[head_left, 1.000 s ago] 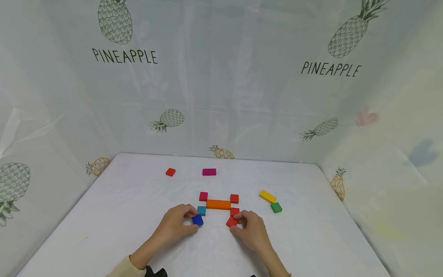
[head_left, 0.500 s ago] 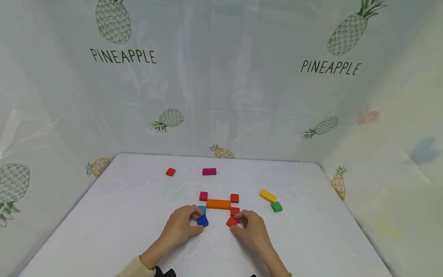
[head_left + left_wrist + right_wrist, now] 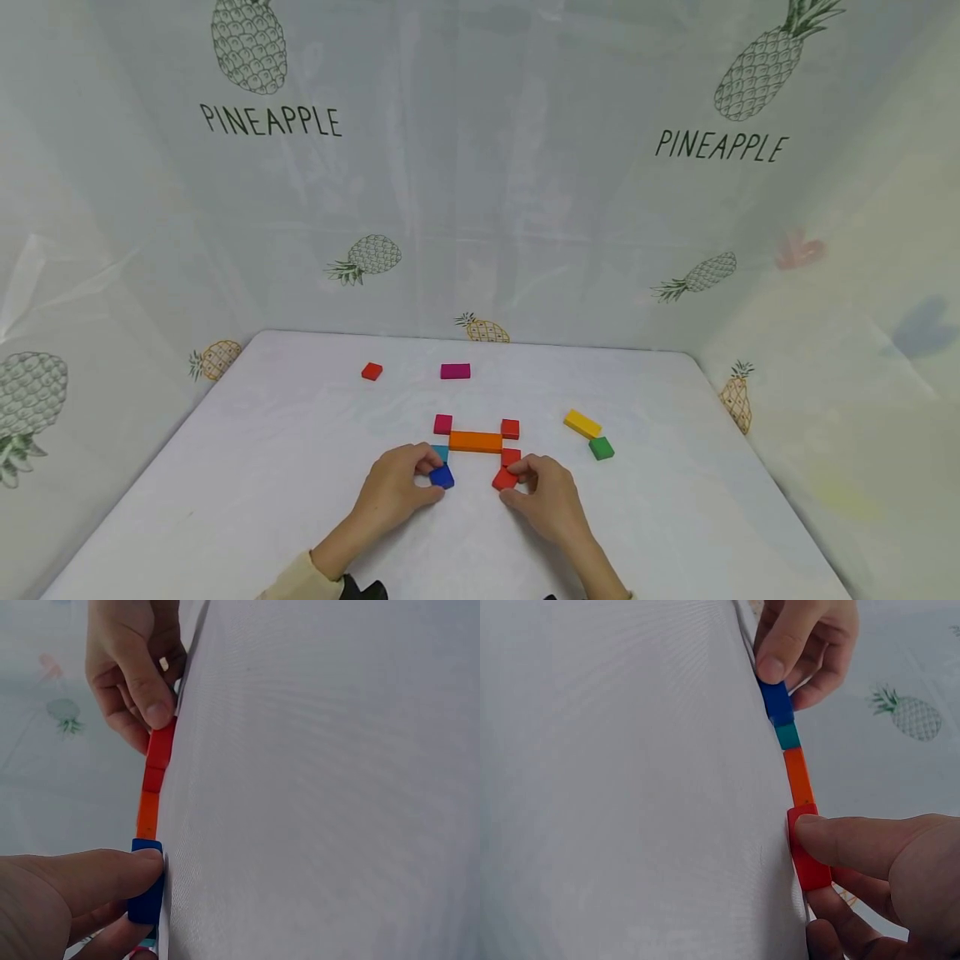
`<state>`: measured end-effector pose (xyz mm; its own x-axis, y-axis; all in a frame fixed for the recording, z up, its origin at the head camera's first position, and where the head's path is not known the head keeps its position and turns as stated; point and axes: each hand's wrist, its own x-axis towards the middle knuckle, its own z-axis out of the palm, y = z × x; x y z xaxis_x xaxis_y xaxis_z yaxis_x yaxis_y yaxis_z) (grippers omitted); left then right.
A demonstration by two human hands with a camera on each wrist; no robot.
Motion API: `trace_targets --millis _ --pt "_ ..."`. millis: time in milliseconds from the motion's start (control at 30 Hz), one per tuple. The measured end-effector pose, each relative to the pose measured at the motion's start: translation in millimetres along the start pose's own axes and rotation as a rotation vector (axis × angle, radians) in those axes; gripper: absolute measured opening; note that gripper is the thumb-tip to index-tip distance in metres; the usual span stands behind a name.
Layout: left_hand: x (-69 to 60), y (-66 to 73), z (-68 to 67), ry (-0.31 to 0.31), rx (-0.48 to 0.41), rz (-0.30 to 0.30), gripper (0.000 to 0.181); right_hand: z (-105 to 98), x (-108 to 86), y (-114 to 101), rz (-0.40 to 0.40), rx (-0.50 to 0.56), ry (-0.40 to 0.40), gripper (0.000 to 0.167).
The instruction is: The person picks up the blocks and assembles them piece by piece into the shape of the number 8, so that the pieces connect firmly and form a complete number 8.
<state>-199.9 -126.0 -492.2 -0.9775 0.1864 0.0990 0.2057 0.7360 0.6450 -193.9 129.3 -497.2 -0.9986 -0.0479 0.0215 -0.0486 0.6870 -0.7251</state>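
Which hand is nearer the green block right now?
Right. The right hand, pinching a red block, is below and left of the green block in the head view; the left hand, pinching a blue block, is much farther left.

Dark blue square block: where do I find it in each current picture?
Head: lower part, slightly left of centre; the dark blue square block is in the left grip.
Left wrist: lower left, partly under the thumb.
Right wrist: upper part, right of centre.
Shared landmark: the long orange rectangular block, above it in the left wrist view, below it in the right.
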Motion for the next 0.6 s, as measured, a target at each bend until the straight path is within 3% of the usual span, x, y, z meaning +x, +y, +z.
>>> trace_targets --millis 600 --pt "0.1 1.0 1.5 0.010 0.012 -0.017 0.028 -0.6 -1.1 -0.9 -0.009 -0.009 0.003 0.029"
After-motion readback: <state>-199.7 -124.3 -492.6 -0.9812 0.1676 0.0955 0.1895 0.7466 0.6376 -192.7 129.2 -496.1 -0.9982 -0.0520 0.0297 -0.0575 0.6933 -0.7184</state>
